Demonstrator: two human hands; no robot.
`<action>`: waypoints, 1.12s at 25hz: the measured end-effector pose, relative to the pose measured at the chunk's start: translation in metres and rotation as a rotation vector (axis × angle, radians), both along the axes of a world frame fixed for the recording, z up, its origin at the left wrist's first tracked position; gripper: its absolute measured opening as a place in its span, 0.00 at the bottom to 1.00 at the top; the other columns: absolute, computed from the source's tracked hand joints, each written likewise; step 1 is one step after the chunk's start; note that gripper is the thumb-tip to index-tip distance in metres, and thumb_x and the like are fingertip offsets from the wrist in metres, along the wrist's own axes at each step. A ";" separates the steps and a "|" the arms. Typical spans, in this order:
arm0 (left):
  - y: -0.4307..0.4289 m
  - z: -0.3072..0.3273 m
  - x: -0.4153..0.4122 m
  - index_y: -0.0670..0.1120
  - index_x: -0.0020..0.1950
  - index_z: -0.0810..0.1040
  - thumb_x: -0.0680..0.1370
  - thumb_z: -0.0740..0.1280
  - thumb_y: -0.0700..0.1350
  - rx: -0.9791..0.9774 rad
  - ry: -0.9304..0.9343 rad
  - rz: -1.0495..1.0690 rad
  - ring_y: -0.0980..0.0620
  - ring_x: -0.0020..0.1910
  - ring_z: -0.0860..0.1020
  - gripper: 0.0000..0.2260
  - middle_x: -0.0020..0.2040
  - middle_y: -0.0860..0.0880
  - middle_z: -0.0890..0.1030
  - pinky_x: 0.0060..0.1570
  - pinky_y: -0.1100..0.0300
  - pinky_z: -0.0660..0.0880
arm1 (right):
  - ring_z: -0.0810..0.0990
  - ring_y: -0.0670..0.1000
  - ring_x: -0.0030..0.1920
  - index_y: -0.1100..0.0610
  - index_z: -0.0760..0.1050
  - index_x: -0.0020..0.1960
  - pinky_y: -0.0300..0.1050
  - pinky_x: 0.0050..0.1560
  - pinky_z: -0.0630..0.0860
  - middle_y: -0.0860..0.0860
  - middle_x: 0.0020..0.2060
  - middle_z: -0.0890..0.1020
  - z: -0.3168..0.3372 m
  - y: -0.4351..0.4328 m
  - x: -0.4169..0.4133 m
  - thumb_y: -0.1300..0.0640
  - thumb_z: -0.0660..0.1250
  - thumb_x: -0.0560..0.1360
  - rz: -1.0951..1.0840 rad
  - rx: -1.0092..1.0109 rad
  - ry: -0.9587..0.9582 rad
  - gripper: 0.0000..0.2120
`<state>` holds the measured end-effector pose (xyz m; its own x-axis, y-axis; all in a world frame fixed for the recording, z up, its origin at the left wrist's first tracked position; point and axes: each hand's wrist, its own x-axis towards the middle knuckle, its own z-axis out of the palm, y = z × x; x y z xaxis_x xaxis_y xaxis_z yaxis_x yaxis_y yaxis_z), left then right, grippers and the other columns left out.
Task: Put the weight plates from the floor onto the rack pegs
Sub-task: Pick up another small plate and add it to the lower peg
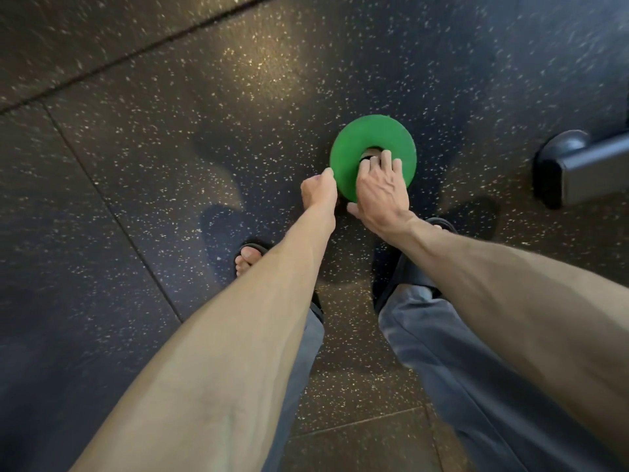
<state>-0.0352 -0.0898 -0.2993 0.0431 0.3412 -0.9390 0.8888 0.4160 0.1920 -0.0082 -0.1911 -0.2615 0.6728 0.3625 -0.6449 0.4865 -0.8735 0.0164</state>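
Observation:
A green weight plate (371, 134) with a round centre hole is tilted up off the dark speckled floor, its face turned toward me. My right hand (381, 189) grips it, fingers hooked into the centre hole and thumb under the near rim. My left hand (318, 192) holds the plate's left edge, thumb on the rim; its fingers are hidden behind the plate. No rack peg is in view.
A dark metal foot of some equipment (578, 165) lies on the floor at the right edge. My feet in black sandals (250, 257) stand just below the plate. Rubber floor tiles (136, 165) spread to the left and beyond.

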 end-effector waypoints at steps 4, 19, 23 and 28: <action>-0.002 0.022 0.004 0.42 0.57 0.78 0.81 0.54 0.61 -0.071 0.033 0.149 0.39 0.55 0.81 0.24 0.57 0.40 0.81 0.56 0.43 0.79 | 0.71 0.58 0.56 0.62 0.72 0.56 0.53 0.55 0.67 0.58 0.52 0.79 0.022 0.003 0.008 0.38 0.70 0.68 -0.135 0.129 0.082 0.30; -0.070 0.017 -0.003 0.45 0.61 0.73 0.78 0.60 0.41 0.825 -0.218 -1.969 0.45 0.58 0.72 0.12 0.59 0.45 0.75 0.54 0.51 0.69 | 0.78 0.53 0.42 0.55 0.77 0.44 0.47 0.42 0.73 0.55 0.42 0.80 0.043 -0.097 0.029 0.48 0.62 0.73 -1.209 0.606 -0.036 0.11; -0.069 0.022 -0.004 0.45 0.60 0.71 0.77 0.63 0.49 0.772 -0.222 -2.065 0.46 0.56 0.71 0.14 0.57 0.46 0.72 0.53 0.51 0.68 | 0.78 0.51 0.40 0.57 0.79 0.44 0.45 0.42 0.72 0.53 0.39 0.82 0.050 -0.105 0.018 0.51 0.64 0.73 -1.331 0.565 -0.009 0.11; -0.060 0.007 -0.011 0.45 0.65 0.68 0.75 0.70 0.47 0.825 -0.259 -1.970 0.44 0.58 0.71 0.22 0.62 0.44 0.72 0.57 0.50 0.69 | 0.81 0.50 0.39 0.57 0.80 0.42 0.45 0.39 0.76 0.50 0.36 0.83 0.048 -0.119 0.005 0.53 0.65 0.72 -1.532 0.592 0.052 0.09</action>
<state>-0.0466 -0.1496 -0.2926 0.8282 -0.0745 -0.5555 -0.1197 -0.9918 -0.0454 -0.0036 -0.3099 -0.2138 0.5983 -0.3909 -0.6994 -0.7959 -0.3906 -0.4626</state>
